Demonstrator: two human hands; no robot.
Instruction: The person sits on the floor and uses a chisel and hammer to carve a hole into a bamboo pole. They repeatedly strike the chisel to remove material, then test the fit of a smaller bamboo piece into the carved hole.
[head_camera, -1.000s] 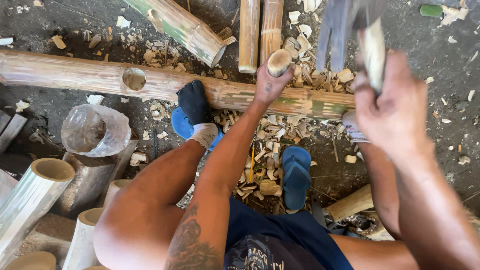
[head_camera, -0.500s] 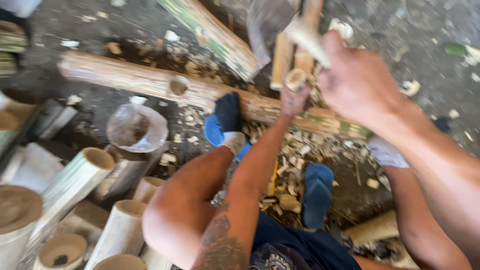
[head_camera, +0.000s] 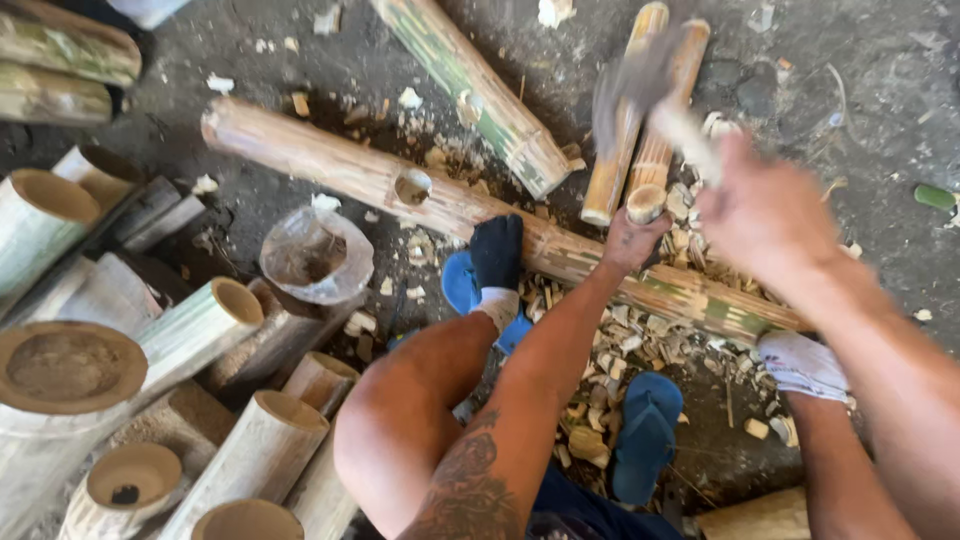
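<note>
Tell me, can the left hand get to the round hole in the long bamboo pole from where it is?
Probably yes. The left hand rests on the long bamboo pole, gripping a short wooden peg. The round hole lies further along, uncovered, though the foot in the dark sock lies between.

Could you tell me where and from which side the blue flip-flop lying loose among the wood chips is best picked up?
Grip the blue flip-flop across its narrow middle, pinching both side edges from above. It lies flat, sole down, with no foot in it, on the wood chips, so its top is free and the edges are exposed.
</note>
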